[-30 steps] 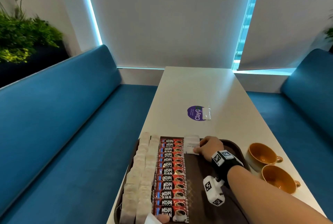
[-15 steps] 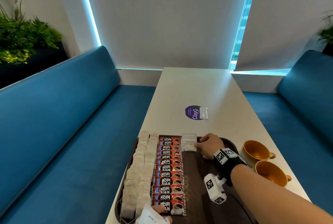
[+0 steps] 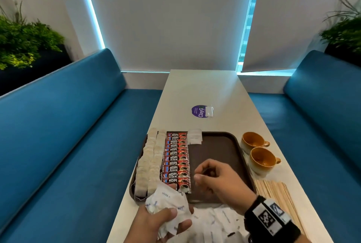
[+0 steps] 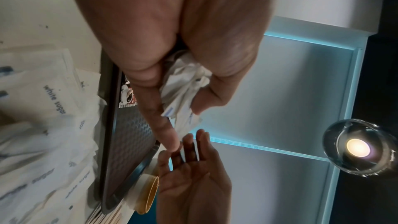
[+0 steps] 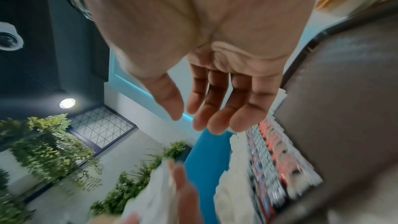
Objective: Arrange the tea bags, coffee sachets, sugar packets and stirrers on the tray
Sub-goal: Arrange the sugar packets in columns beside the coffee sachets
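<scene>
A brown tray (image 3: 218, 145) lies on the white table. Two columns of tea bags (image 3: 150, 158) fill its left side, with a column of red coffee sachets (image 3: 176, 160) beside them. A few white sugar packets (image 3: 194, 138) sit at its far edge, right of the sachets. My left hand (image 3: 176, 219) grips a crumpled bunch of sugar packets (image 3: 166, 203) (image 4: 185, 88) over the tray's near left corner. My right hand (image 3: 203, 176) (image 5: 206, 113) hovers over the tray's bare middle, fingers relaxed and holding nothing. Wooden stirrers (image 3: 277, 194) lie on the table right of the tray.
More loose sugar packets (image 3: 214, 223) are heaped on the table at the near edge. Two orange cups (image 3: 254, 142) (image 3: 263, 161) stand right of the tray. A purple sticker (image 3: 199, 111) marks the table farther off. Blue benches run along both sides.
My right hand left the sugar packets at the tray's far edge and drew back towards me. My left hand rose into view with its bunch of sugar packets.
</scene>
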